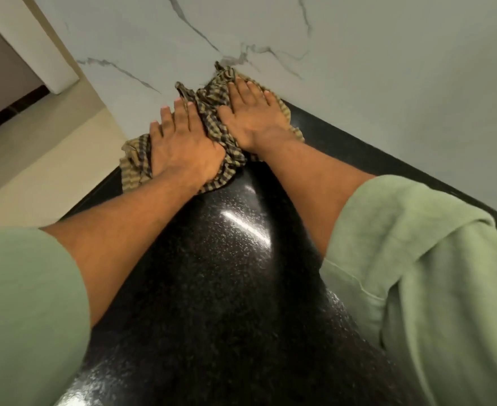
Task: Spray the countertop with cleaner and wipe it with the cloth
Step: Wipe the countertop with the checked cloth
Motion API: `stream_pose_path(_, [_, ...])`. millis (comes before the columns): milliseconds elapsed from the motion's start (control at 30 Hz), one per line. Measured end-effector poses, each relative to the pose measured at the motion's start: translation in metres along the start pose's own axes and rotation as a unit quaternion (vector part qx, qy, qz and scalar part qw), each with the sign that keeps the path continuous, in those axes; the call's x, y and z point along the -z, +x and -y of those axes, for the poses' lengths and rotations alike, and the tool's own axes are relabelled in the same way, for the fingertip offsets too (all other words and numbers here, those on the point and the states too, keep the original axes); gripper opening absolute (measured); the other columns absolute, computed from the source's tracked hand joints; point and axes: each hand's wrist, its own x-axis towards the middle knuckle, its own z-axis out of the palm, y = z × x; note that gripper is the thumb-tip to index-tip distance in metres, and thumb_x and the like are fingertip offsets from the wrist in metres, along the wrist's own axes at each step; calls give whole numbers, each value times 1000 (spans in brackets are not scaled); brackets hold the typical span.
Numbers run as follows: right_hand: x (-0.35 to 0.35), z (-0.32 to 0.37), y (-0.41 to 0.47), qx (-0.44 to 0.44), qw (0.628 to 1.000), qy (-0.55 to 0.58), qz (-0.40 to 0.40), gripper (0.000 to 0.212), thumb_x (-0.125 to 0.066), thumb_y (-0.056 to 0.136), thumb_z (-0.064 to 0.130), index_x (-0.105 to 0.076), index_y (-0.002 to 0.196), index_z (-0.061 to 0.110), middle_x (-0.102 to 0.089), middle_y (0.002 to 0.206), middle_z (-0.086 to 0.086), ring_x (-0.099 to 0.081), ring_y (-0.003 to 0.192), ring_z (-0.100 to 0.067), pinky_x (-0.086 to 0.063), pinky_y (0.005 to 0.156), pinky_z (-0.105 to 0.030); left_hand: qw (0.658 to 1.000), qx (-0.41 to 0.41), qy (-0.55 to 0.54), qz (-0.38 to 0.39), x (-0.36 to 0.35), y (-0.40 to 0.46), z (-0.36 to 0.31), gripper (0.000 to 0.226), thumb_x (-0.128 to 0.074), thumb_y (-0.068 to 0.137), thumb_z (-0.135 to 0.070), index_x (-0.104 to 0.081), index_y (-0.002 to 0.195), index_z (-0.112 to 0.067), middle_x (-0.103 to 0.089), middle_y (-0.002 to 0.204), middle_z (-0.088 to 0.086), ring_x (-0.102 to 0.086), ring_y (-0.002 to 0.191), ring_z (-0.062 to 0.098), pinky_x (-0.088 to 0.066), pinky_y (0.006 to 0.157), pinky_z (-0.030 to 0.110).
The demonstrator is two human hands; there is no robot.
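**Ana:** Head view is showing two hands on the cloth. Why both?

**Ben:** Two hands are pushing harder than one. The left hand is lying flat on the near side of the cloth, and the right hand is lying flat on the far side. The fingers are looking straight and a bit spread. That grip is pressing down, not pinching.

**Ana:** Where is the cloth sitting?

**Ben:** It is lying bunched up at the far end of the black tabletop, right where the tabletop is meeting the wall. The far corner of the cloth is touching the wall. I think the person is reaching that way so the end and the edge by the wall are getting cleaned too.

**Ana:** Why is the tabletop shining?

**Ben:** A light is bouncing off it. It may be wet from the cleaner, but I cannot tell for sure.

**Ana:** Where is the spray?

**Ben:** No bottle is showing here. So I am guessing the spraying is done and the wiping is going on.

**Ana:** Why are the sleeves up?

**Ben:** Maybe so they are staying dry.
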Motion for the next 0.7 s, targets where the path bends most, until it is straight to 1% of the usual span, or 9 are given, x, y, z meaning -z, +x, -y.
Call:
stream_pose_path(100, [-2, -16, -28, -25, 1000, 9, -7, 64, -10, 107, 46, 0, 163, 17, 7, 171, 0, 6, 158, -16, 4, 127, -40, 999, -42, 24, -3, 1, -7, -10, 77, -19, 104, -50, 5, 163, -8, 9, 172, 14, 6, 159, 34, -1, 128, 51])
stream_pose_path(200, [0, -39, -61, -43, 999, 12, -3, 62, -10, 107, 45, 0, 163, 19, 7, 171, 1, 5, 157, -15, 4, 128, -41, 995, -96, 31, 2, 0, -25, -38, 76, -17, 103, -49, 7, 163, -8, 12, 171, 14, 9, 158, 32, 2, 128, 51])
stream_pose_path(267, [1, -59, -90, -60, 998, 9, -3, 62, -11, 107, 45, 0, 163, 20, 6, 171, 1, 5, 157, -14, 3, 128, -41, 990, -136, 24, 7, -1, -43, -61, 76, -16, 102, -49, 6, 163, -8, 11, 172, 13, 9, 158, 31, 2, 128, 51])
stream_pose_path(367, [-1, -90, -140, -93, 996, -4, -4, 61, -9, 108, 45, 2, 162, 19, 7, 171, 0, 5, 157, -16, 2, 128, -42, 981, -193, -4, 11, -3, -70, -97, 78, -22, 98, -44, 6, 163, -9, 11, 172, 12, 10, 158, 31, 1, 128, 52])
stream_pose_path(467, [-7, -119, -193, -151, 988, -19, -6, 63, -5, 107, 49, 5, 162, 19, 10, 170, -1, 8, 157, -18, 1, 128, -44, 966, -256, -13, 18, -5, -103, -130, 81, -24, 95, -40, 6, 163, -9, 11, 171, 13, 12, 158, 31, 1, 128, 53])
stream_pose_path(600, [-16, -146, -255, -247, 969, -5, -11, 65, -10, 108, 50, 3, 163, 18, 11, 170, -3, 8, 157, -20, 1, 128, -45, 941, -337, -21, 26, -10, -146, -157, 75, -9, 102, -50, 4, 163, -9, 8, 172, 13, 9, 159, 31, 1, 128, 52])
stream_pose_path(700, [-23, -141, -282, -289, 957, 8, -12, 66, -12, 108, 50, 2, 163, 17, 11, 170, -3, 7, 157, -20, 2, 128, -44, 930, -365, -26, 30, -13, -166, -158, 72, -15, 104, -47, 0, 164, -10, 5, 172, 11, 7, 159, 29, 4, 128, 50])
